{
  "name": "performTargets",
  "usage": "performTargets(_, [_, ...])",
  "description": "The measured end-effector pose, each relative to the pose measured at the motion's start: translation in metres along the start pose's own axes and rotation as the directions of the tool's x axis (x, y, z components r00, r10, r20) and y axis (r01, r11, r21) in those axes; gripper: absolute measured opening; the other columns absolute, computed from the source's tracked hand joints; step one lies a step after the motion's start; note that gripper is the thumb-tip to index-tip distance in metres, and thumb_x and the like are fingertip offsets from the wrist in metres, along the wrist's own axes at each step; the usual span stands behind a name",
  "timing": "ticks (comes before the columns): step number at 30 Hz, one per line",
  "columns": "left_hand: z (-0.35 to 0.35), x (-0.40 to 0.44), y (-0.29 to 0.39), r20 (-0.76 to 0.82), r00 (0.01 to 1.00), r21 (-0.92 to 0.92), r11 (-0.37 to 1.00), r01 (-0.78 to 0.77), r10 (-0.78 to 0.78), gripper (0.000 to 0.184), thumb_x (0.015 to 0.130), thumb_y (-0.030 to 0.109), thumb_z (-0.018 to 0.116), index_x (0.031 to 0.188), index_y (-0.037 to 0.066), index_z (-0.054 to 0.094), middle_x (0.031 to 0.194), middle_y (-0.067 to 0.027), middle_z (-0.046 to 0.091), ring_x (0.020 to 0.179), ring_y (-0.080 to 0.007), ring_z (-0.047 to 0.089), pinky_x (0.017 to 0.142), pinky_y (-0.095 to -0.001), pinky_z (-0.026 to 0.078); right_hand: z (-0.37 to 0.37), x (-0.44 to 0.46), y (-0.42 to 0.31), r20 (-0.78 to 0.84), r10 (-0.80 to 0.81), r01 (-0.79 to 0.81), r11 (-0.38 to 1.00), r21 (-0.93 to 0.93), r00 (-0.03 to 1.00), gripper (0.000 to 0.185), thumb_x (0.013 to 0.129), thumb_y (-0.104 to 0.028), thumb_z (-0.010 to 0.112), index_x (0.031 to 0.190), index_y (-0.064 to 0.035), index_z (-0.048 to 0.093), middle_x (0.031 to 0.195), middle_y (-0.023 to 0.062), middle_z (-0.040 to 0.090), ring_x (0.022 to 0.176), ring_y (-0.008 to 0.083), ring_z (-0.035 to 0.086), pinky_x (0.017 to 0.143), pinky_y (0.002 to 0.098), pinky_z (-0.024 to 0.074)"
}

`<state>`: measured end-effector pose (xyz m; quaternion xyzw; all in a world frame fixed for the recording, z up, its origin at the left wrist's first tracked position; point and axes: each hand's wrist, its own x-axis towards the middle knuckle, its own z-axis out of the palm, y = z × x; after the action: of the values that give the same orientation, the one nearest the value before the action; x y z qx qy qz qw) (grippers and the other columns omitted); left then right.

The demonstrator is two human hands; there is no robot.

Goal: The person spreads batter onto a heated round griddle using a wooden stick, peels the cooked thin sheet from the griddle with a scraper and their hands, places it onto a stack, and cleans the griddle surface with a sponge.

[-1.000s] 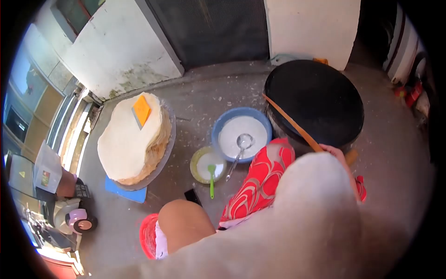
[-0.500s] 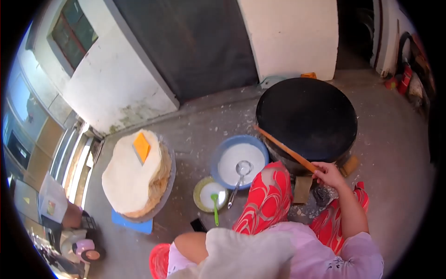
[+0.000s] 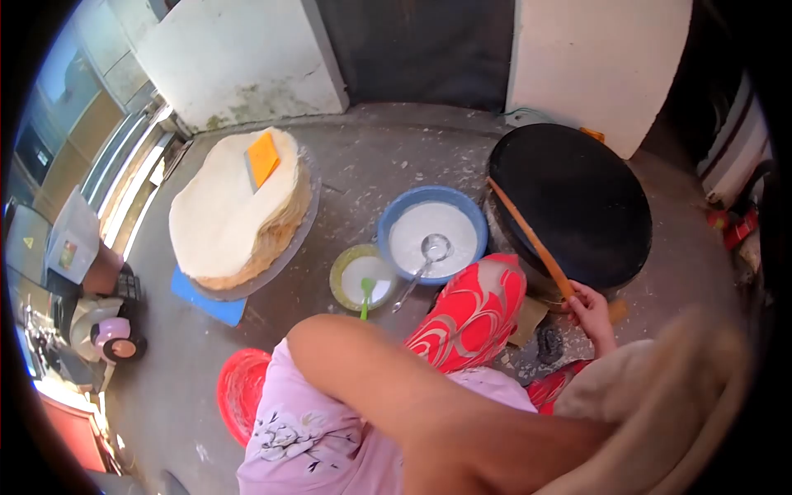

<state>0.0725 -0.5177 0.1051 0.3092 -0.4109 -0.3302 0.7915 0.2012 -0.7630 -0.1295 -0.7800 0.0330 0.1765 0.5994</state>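
Observation:
My right hand [image 3: 591, 311] is closed around one end of a flat wooden stick [image 3: 532, 239], which leans along the left rim of a round black griddle [image 3: 569, 198]. My left arm crosses in front of my body to the lower right. The left hand [image 3: 705, 346] is blurred and largely covered by a beige cloth [image 3: 610, 379], so its fingers cannot be made out. Left of the griddle, a blue basin [image 3: 388, 223] holds white batter with a metal ladle [image 3: 435, 250] in it. Beside it, a yellow-green bowl [image 3: 338, 285] contains white liquid and a green-handled utensil [image 3: 366, 290].
At left, a tall stack of thin pale pancakes [image 3: 223, 214] rests on a round board [image 3: 307, 219], topped by an orange scraper [image 3: 262, 159]. A blue sheet [image 3: 206, 297] shows under it. A red plastic thing [image 3: 239, 396] is beside me. White walls stand behind.
My left arm and the beige cloth have swung up and to the right across my body. My view has tilted. The right hand still grips the stick at the griddle's edge.

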Motion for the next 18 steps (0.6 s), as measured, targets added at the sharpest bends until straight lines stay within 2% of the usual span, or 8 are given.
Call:
performTargets(6, [-0.008,-0.04,0.01,0.166,0.973,-0.045,0.985,0.169,-0.159,0.033,0.092,0.03,0.041,0.086,-0.002,0.05,0.078,-0.0064,0.055,0.079,-0.0138,0.05,0.07,-0.0234,0.038,0.003,0.0,-0.009,-0.009,-0.022,0.022,0.998,-0.051,1.0,0.038,0.085,-0.004,0.049,0.123,-0.0051,0.045,0.076,0.0041,0.061,0.052,0.0064,0.05,0.047,0.0197,0.041])
performTargets(8, [-0.001,-0.049,0.003,-0.03,0.965,-0.013,0.966,-0.26,0.259,0.03,0.088,0.03,0.049,0.089,0.0,0.051,0.083,-0.0075,0.055,0.084,-0.0154,0.049,0.077,-0.0284,0.037,0.006,0.0,-0.012,-0.006,-0.024,0.024,0.999,-0.047,1.0,0.037,0.085,-0.004,0.049,0.123,-0.0048,0.046,0.076,0.0041,0.061,0.053,0.0064,0.05,0.047,0.0198,0.0409])
performTargets(9, [0.002,-0.049,-0.005,-0.016,0.966,-0.021,0.966,-0.257,0.257,0.03,0.088,0.03,0.049,0.089,0.0,0.051,0.083,-0.0075,0.055,0.084,-0.0154,0.049,0.077,-0.0284,0.037,0.005,-0.002,-0.011,0.006,-0.009,0.009,0.999,-0.041,1.0,0.037,0.085,-0.004,0.049,0.122,-0.0046,0.046,0.076,0.0041,0.061,0.053,0.0064,0.05,0.048,0.0199,0.0409])
performTargets(11, [0.007,-0.047,-0.018,-0.333,0.711,-0.452,0.557,-0.697,0.619,0.054,0.077,0.044,0.06,0.105,-0.002,0.052,0.097,-0.0158,0.053,0.087,-0.0186,0.051,0.085,-0.0344,0.036,0.003,-0.003,-0.011,0.003,-0.001,0.001,0.999,-0.041,1.0,0.037,0.085,-0.004,0.05,0.122,-0.005,0.046,0.077,0.0042,0.061,0.053,0.0067,0.051,0.047,0.0198,0.0408])
performTargets(12, [-0.001,-0.077,-0.007,-0.34,0.712,-0.454,0.556,-0.696,0.615,0.054,0.077,0.044,0.06,0.105,-0.002,0.052,0.097,-0.0158,0.053,0.087,-0.0186,0.051,0.085,-0.0344,0.036,0.003,-0.004,-0.012,-0.009,-0.001,0.0,0.999,-0.048,1.0,0.037,0.085,-0.004,0.05,0.122,-0.0053,0.046,0.076,0.004,0.061,0.053,0.0067,0.051,0.047,0.0197,0.0409])
performTargets(13, [-0.017,-0.133,0.016,-0.214,0.883,0.065,0.908,-0.414,0.418,0.049,0.073,0.035,0.066,0.103,-0.001,0.052,0.102,-0.0157,0.053,0.094,-0.0243,0.051,0.086,-0.038,0.037,0.006,-0.004,-0.013,-0.009,0.002,-0.002,0.998,-0.057,1.0,0.038,0.085,-0.004,0.05,0.122,-0.0056,0.046,0.076,0.0038,0.061,0.053,0.0067,0.051,0.047,0.0196,0.041])
performTargets(14, [-0.028,-0.168,0.03,-0.258,0.957,0.574,0.818,0.041,0.133,0.046,0.07,0.026,0.071,0.101,-0.001,0.052,0.107,-0.0156,0.053,0.101,-0.0301,0.051,0.088,-0.0415,0.037,0.005,-0.005,-0.013,-0.018,0.0,-0.001,0.999,-0.052,1.0,0.038,0.085,-0.005,0.05,0.123,-0.0061,0.046,0.076,0.0035,0.061,0.053,0.0067,0.051,0.047,0.0195,0.041])
performTargets(18, [-0.042,-0.2,0.08,-0.298,0.925,0.328,0.884,0.333,-0.237,0.031,0.082,0.02,0.06,0.101,-0.003,0.053,0.099,-0.0154,0.057,0.089,-0.0268,0.054,0.079,-0.0374,0.041,0.002,0.004,0.003,0.005,-0.011,0.011,1.0,0.007,1.0,0.04,0.085,-0.008,0.051,0.125,-0.0079,0.044,0.075,0.0022,0.06,0.051,0.0059,0.049,0.044,0.0178,0.0395])
